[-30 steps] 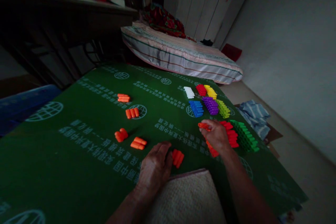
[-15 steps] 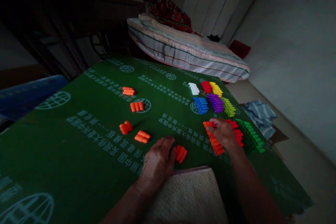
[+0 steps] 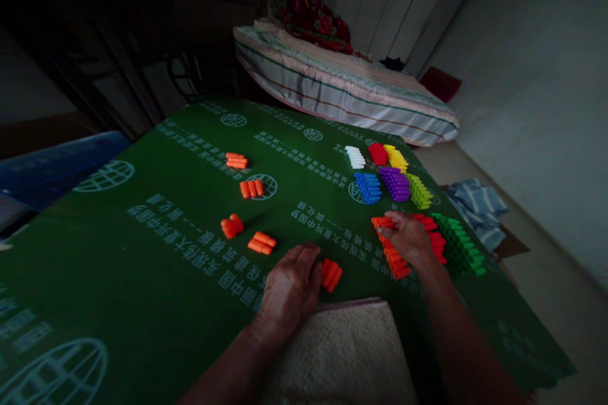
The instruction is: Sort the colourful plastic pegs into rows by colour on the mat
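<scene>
My right hand (image 3: 407, 239) reaches over a stacked block of orange plastic pegs (image 3: 395, 261), thumb and forefinger pinched on an orange peg (image 3: 381, 222) at its far left end. On the green board, my left hand (image 3: 291, 286) rests with its fingers curled down and together; what lies under them is hidden. Just right of those fingers is a small orange peg cluster (image 3: 331, 275). Other small orange clusters lie farther left: a pair (image 3: 262, 242), a crossed-looking one (image 3: 232, 226), a row (image 3: 251, 188) and a far one (image 3: 236, 160).
Beyond my right hand are stacks of red pegs (image 3: 436, 242) and green pegs (image 3: 460, 247). Farther back stand white (image 3: 354, 157), blue (image 3: 367, 188), purple (image 3: 395, 184) and other coloured stacks. A beige cloth (image 3: 351, 354) lies at the near edge; a bed (image 3: 342, 85) stands behind.
The whole view has shifted slightly. My right hand stays at the orange stack and my left hand beside the near cluster, with little visible movement of either.
</scene>
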### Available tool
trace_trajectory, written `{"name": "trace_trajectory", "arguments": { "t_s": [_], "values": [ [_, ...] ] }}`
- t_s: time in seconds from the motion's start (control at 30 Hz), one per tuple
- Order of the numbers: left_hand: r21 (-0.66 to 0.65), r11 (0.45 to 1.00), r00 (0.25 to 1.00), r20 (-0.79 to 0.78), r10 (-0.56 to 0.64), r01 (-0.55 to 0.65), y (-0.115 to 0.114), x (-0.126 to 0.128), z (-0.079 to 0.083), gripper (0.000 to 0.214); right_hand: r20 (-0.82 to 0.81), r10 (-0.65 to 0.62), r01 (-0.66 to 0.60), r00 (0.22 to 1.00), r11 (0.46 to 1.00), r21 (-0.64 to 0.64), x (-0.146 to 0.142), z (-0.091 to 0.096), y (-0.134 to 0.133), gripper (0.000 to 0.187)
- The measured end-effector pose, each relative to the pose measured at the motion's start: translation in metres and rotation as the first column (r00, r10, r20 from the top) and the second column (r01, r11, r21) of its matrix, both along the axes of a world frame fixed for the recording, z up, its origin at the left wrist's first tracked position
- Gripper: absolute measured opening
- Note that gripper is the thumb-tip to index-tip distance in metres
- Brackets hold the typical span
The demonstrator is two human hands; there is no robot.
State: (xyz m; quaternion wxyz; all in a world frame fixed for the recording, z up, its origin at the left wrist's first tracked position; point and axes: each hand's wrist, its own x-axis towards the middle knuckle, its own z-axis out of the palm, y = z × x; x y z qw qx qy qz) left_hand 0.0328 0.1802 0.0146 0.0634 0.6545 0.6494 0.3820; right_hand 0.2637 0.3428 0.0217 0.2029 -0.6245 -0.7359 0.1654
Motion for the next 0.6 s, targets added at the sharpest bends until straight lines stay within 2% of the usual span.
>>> {"name": "trace_trajectory", "arguments": {
  "t_s": [0.1,0.23,0.33,0.43,0.5,0.6],
  "values": [
    [-0.006,1.000,1.000,0.010,-0.003,0.003,0.000,0.001,0.001,0.026,-0.047,-0.037,0.037,0.998,0.999,0.005,0.003,0.003,0.001,0.044],
    [-0.041,0.999,0.999,0.032,-0.004,0.005,-0.001,0.002,0.001,0.027,-0.103,-0.113,0.121,0.988,0.990,0.072,-0.002,0.017,-0.002,0.044],
    [-0.077,0.997,0.999,0.051,0.000,0.004,-0.002,0.003,0.001,0.027,-0.162,-0.051,0.078,0.985,0.984,0.161,-0.020,0.028,-0.013,0.039],
    [-0.090,0.996,0.998,0.065,-0.018,0.024,-0.005,0.005,0.003,0.026,-0.199,0.132,-0.085,0.971,0.970,0.229,-0.052,0.036,-0.031,0.032],
    [-0.105,0.994,0.997,0.065,-0.029,0.036,-0.006,0.007,0.005,0.026,-0.191,0.311,-0.275,0.931,0.942,0.192,-0.079,0.044,-0.044,0.028],
    [-0.134,0.991,0.999,0.032,-0.024,0.028,-0.006,0.010,0.005,0.025,-0.083,0.576,-0.575,0.813,0.817,0.037,-0.125,0.061,-0.062,0.025]
  ]
}}
